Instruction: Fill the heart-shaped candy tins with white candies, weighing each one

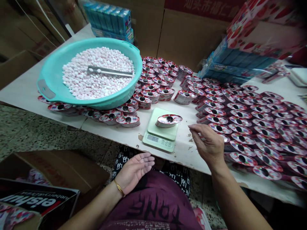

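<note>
One basin (50,75), one scale (160,134) — dozens of tins (240,129).

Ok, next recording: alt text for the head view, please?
A small red tin sits on a pale green scale at a white table's edge. The right hand hovers beside it and the left hand lies open over the lap, with a teal basin of pink candies behind.

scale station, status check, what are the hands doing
Left hand open, empty, over lap. Right hand empty beside scale. One tin on scale, nothing blocking.
</note>
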Demonstrator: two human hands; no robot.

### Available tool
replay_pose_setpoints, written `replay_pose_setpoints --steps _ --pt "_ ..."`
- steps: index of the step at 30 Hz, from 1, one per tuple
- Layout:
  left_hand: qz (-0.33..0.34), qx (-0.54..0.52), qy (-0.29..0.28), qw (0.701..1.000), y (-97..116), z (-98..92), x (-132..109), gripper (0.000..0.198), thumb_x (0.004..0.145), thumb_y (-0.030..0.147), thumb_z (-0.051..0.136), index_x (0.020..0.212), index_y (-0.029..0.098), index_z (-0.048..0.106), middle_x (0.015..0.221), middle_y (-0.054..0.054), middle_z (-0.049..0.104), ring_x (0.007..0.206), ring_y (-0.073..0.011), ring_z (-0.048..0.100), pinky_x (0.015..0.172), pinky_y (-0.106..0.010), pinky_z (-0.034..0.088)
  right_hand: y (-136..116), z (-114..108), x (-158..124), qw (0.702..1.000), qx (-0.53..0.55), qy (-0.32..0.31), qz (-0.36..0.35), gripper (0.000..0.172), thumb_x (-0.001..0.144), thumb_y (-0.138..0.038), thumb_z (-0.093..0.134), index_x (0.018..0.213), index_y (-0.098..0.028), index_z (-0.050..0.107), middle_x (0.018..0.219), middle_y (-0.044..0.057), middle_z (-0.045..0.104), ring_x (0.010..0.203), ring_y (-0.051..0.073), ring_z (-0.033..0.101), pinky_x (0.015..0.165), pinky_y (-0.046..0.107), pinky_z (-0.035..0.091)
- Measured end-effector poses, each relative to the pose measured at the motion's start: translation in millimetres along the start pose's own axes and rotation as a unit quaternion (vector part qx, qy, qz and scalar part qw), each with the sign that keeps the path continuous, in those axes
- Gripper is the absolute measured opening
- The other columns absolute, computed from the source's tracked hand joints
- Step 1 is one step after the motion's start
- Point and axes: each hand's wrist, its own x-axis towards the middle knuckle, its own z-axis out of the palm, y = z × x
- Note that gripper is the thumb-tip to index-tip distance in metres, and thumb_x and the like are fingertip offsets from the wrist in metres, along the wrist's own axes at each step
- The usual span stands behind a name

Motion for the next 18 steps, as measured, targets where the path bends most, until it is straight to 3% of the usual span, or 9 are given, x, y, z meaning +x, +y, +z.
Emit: replay_pose_setpoints --steps 2,4,8,12,18 --pt "0.064 0.064 0.042 0.995 8 -3.3 3 0.025 0.070 0.016 0.056 0.095 0.012 0.058 0.087 -0.008 0.062 0.072 -0.0102 0.057 0.063 -0.020 0.043 1 1 -3 1.000 0.001 0.002 0.009 0.016 0.077 -0.017 0.048 0.089 -0.022 0.058 0.084 0.003 0.062 0.079 0.016 0.057 0.074 0.032 0.046" --pt "0.149 0.135 0.079 0.976 19 -5.4 10 0.028 0.071 0.022 0.056 0.098 0.012 0.057 0.083 -0.006 0.062 0.069 -0.0102 0.056 0.060 -0.020 0.042 1 3 -3 1.000 0.006 0.002 0.015 0.017 0.077 -0.018 0.048 0.091 -0.022 0.058 0.085 0.003 0.061 0.081 0.016 0.057 0.076 0.033 0.046" --pt "0.282 0.250 0.076 0.923 40 -4.6 36 0.037 0.072 0.026 0.054 0.108 0.016 0.053 0.103 -0.008 0.059 0.094 -0.0167 0.053 0.083 -0.029 0.040 -1 8 3 0.999 0.012 -0.001 0.030 0.027 0.077 -0.021 0.049 0.103 -0.022 0.053 0.101 0.006 0.057 0.093 0.019 0.053 0.079 0.036 0.045" --pt "0.324 0.298 0.061 0.896 46 -1.8 68 0.038 0.073 0.028 0.052 0.109 0.016 0.053 0.114 -0.009 0.053 0.107 -0.0185 0.046 0.094 -0.031 0.033 -3 12 18 0.999 0.011 -0.029 0.005 0.043 0.074 -0.026 0.052 0.116 -0.024 0.043 0.118 0.008 0.046 0.108 0.023 0.042 0.087 0.043 0.039" --pt "0.324 0.280 0.060 0.902 47 2.5 92 0.040 0.074 0.028 0.050 0.111 0.014 0.050 0.116 -0.011 0.052 0.107 -0.0187 0.047 0.095 -0.034 0.032 -8 17 34 0.994 0.014 -0.098 -0.036 0.053 0.072 -0.027 0.055 0.122 -0.024 0.035 0.126 0.008 0.037 0.114 0.024 0.035 0.092 0.044 0.033"
